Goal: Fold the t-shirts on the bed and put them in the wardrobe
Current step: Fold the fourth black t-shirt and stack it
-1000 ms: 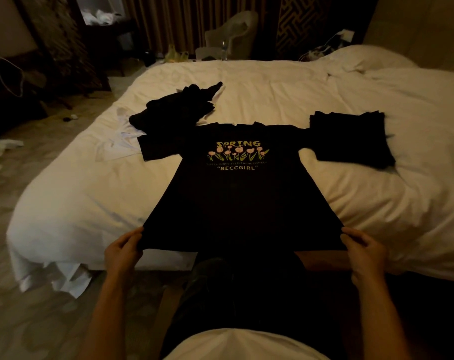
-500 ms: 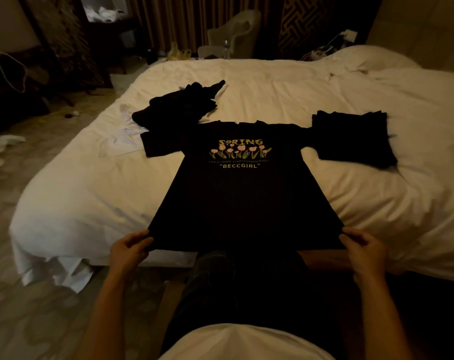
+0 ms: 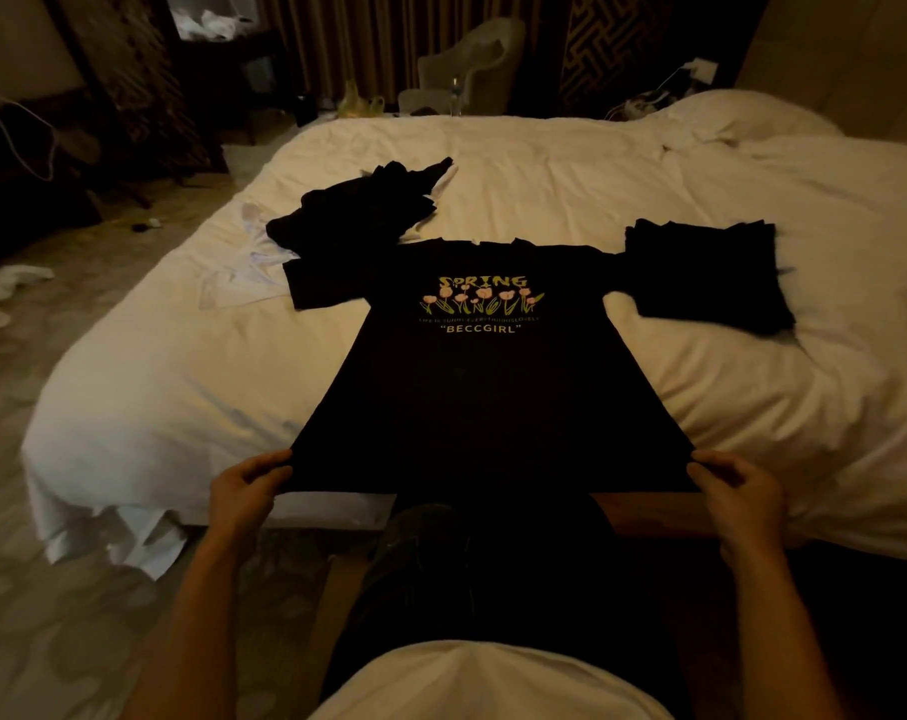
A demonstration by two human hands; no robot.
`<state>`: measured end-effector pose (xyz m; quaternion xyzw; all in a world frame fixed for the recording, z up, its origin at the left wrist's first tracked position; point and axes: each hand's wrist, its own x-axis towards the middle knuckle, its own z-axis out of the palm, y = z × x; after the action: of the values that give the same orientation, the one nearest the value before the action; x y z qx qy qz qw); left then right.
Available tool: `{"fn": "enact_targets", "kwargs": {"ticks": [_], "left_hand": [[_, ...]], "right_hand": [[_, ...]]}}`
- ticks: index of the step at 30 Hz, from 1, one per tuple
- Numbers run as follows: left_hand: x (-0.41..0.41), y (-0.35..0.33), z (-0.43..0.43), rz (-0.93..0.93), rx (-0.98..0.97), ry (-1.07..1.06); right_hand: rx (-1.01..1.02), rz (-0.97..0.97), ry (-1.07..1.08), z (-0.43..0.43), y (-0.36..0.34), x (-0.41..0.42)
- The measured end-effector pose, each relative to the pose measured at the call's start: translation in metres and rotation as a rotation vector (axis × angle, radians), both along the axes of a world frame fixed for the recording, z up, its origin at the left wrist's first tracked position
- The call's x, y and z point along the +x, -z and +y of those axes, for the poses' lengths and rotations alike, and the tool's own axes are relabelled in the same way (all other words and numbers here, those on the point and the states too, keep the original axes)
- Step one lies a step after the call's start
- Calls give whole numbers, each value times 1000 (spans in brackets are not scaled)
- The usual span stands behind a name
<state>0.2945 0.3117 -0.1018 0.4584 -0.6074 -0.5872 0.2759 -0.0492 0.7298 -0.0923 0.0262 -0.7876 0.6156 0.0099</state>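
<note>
Pinches the near left corner of the black t-shirt with the left hand, thumb on top and fingers curled under the cloth. Pinches the near right corner with the right hand in the same way. Holds the bottom hem straight between both hands, right at the near edge of the bed.

Lies flat and face up on the white bed cover, neck end far away, one short sleeve out to each side. Shows the yellow word SPRING, a row of pink flowers and the white word "BECCGIRL" on the chest.

Meets a neat folded pile of dark clothes with the sleeve on the right side. Meets a messy heap of dark clothes with the sleeve on the left side; cannot tell which one is on top there. Next to that heap, a bit of crumpled white cloth on the cover.

Below the hands, two bare arms, a white top and dark trousers close to the bed.

Far back on the bed, at the right, a white pillow. Behind the bed, a pale chair and long striped curtains. At the left, a pale floor with some white things lying on it.
</note>
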Motion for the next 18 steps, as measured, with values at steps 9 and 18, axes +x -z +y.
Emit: {"fn": "enact_targets", "kwargs": {"ticks": [9,18], "left_hand": [[1,-2,0,-31,-15,49],[6,6,-1,-145,-129,135]], "right_hand": [[73,0,-37,6,-2,-7],[133,-46,-67,9,8,2]]}}
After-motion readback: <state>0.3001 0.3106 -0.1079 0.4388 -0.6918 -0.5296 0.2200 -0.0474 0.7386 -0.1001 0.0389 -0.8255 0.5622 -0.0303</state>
